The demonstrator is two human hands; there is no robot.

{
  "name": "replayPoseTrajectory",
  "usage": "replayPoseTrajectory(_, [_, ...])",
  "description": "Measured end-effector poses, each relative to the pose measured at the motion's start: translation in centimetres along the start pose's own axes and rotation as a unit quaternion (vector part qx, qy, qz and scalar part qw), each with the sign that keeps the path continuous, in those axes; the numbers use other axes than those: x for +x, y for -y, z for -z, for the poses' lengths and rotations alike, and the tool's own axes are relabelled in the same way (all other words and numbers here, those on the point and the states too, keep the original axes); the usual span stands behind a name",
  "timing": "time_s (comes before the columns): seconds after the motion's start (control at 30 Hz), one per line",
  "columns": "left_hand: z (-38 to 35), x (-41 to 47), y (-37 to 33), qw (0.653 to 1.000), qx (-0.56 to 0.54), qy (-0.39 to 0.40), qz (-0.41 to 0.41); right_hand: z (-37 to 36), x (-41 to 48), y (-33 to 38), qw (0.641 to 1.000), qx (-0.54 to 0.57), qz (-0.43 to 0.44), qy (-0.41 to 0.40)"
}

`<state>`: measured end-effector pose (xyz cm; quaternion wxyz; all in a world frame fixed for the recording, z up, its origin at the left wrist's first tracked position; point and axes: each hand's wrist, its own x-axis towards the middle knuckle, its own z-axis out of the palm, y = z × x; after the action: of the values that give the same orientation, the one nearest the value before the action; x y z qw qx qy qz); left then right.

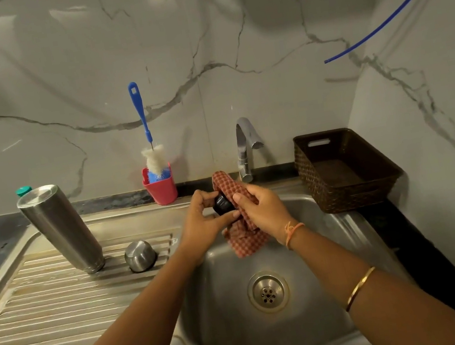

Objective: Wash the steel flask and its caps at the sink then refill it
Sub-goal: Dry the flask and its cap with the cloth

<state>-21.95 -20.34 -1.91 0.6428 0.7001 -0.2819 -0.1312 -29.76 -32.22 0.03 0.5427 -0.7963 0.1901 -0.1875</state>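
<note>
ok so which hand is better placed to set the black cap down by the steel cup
Left, probably. The left hand grips the black cap and the steel cup sits on the drainboard on that side; the right hand holds the checked cloth.

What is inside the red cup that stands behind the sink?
A bottle brush stands in the red cup, blue handle up. The cup's wall hides its bottom and anything else inside.

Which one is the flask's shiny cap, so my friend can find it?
Find the steel sink, then its ridged draining board on the left. A tall steel flask stands there, and the steel cap sits just right of it. It is short, round and domed, unlike the tall flask.
</note>
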Motion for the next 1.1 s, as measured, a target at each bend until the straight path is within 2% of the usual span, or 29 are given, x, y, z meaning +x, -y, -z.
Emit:
replayPoseTrajectory(0.07, [0.0,-0.2,0.3,0.997,-0.050,0.007,0.053,-0.1,0.1,0.0,0.997,-0.030,0.030,-0.064])
replayPoseTrajectory(0.13, [0.1,-0.4,0.5,0.985,-0.122,0.025,0.122,-0.1,-0.1,0.0,0.995,-0.021,0.026,-0.096])
replayPoseTrajectory(0.27, [0.8,0.2,0.1,0.946,-0.223,0.043,0.230,0.5,-0.1,-0.2,0.968,0.181,-0.068,-0.157])
replayPoseTrajectory(0.33, [1.2,0.5,0.0,0.911,-0.302,0.012,0.281,0.6,-0.4,-0.1,0.966,0.180,-0.076,-0.171])
replayPoseTrajectory(0.4, [1.4,0.9,-0.1,0.876,-0.365,-0.024,0.315,0.2,-1.0,0.1,0.978,0.132,-0.055,-0.154])
replayPoseTrajectory(0.5, [1.4,1.0,0.0,0.866,-0.381,-0.015,0.323,-1.4,-2.2,0.1,0.994,0.021,0.034,-0.102])
replayPoseTrajectory(0.57, [1.1,0.8,0.3,0.869,-0.378,0.012,0.319,-3.0,-2.5,-0.3,0.986,-0.079,0.108,-0.096])
replayPoseTrajectory(0.63, [1.0,0.7,0.3,0.880,-0.359,0.032,0.311,-4.0,-2.6,-0.2,0.973,-0.133,0.147,-0.118])
replayPoseTrajectory(0.7, [1.1,0.6,0.0,0.885,-0.342,0.064,0.309,-3.8,-2.2,0.4,0.983,-0.089,0.105,-0.120])
replayPoseTrajectory(0.77, [1.3,0.5,-0.2,0.883,-0.340,0.094,0.309,-2.8,-1.4,0.9,0.997,0.029,0.005,-0.068])
replayPoseTrajectory(0.83, [1.3,0.4,-0.2,0.883,-0.341,0.087,0.311,-2.1,-0.9,1.0,0.990,0.121,-0.060,-0.038])
replayPoseTrajectory(0.9, [0.9,0.2,0.0,0.879,-0.356,0.058,0.311,-2.4,-1.3,0.8,0.995,0.069,-0.044,-0.056])
replayPoseTrajectory(1.0, [0.8,0.4,0.2,0.875,-0.369,0.049,0.309,-3.7,-2.4,0.6,0.982,-0.130,0.068,-0.119])
replayPoseTrajectory(1.07, [1.2,0.7,0.1,0.873,-0.366,0.075,0.315,-3.5,-2.1,0.7,0.972,-0.161,0.128,-0.117])
replayPoseTrajectory(1.1, [1.4,0.8,-0.1,0.872,-0.363,0.089,0.316,-3.1,-1.7,0.8,0.976,-0.147,0.125,-0.099])
